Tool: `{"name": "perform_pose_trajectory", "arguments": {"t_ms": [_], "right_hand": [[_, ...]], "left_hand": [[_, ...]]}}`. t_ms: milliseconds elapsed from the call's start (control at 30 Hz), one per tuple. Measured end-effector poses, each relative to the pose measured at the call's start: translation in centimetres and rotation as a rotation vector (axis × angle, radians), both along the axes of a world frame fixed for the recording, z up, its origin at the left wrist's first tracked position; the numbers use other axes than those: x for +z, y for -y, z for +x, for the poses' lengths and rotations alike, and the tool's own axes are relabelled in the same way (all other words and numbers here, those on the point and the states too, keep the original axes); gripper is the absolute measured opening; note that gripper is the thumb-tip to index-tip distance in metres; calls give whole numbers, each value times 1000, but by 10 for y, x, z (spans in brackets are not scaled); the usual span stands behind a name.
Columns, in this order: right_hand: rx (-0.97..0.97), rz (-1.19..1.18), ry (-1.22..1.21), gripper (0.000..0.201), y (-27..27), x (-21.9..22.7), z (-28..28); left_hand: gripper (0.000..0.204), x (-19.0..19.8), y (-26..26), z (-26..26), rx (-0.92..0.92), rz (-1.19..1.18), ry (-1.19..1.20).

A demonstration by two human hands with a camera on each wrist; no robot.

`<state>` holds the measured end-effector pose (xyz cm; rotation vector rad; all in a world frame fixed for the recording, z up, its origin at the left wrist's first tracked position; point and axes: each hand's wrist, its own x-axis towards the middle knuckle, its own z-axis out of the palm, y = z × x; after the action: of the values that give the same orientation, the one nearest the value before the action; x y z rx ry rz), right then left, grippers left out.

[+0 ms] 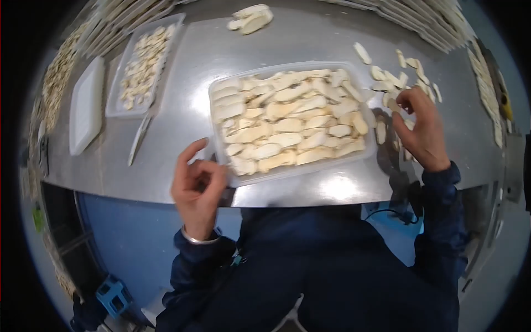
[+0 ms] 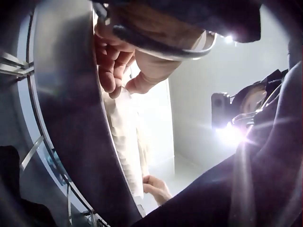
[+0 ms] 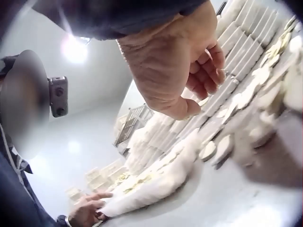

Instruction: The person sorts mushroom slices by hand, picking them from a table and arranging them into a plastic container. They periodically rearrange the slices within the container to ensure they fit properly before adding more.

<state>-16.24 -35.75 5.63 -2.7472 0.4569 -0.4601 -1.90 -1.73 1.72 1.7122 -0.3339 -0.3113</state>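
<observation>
– Where's the filled tray [image 1: 298,172]?
– Mid-tabletop [image 1: 310,44], long axis running left to right, right end angled slightly away from the person!
– And the hands?
– Left hand [image 1: 199,185] curls by its near left corner, right hand [image 1: 423,130] half-curls over loose slices [image 1: 378,73]; whether either grips anything, I can't tell

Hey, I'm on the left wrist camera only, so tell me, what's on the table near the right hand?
Observer: Loose pale slices are scattered around the right hand, beside the filled tray.
Operator: Anything beyond that tray, on the far side?
Observer: Yes, a small pile of slices sits there, directly on the table.
Operator: And over to the person's left?
Observer: A slim tool lies there, one end by the near edge of a second tray.
</observation>
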Motion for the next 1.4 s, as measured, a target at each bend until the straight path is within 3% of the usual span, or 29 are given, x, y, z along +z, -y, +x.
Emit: {"name": "perform_pose_trajectory", "arguments": {"t_ms": [233, 533, 1200, 1400], "right_hand": [[353, -116, 100, 24, -107, 28, 65], [531, -213, 103, 21, -150, 6, 123], [485, -271, 126, 19, -151, 4, 127], [224, -283, 284, 19, -75, 58, 74]], "left_hand": [[49, -8, -2, 2, -74, 22, 31], [47, -7, -1, 2, -82, -29, 38], [50, -9, -2, 2, -90, 1, 79], [49, -12, 0, 0, -73, 13, 119]]}}
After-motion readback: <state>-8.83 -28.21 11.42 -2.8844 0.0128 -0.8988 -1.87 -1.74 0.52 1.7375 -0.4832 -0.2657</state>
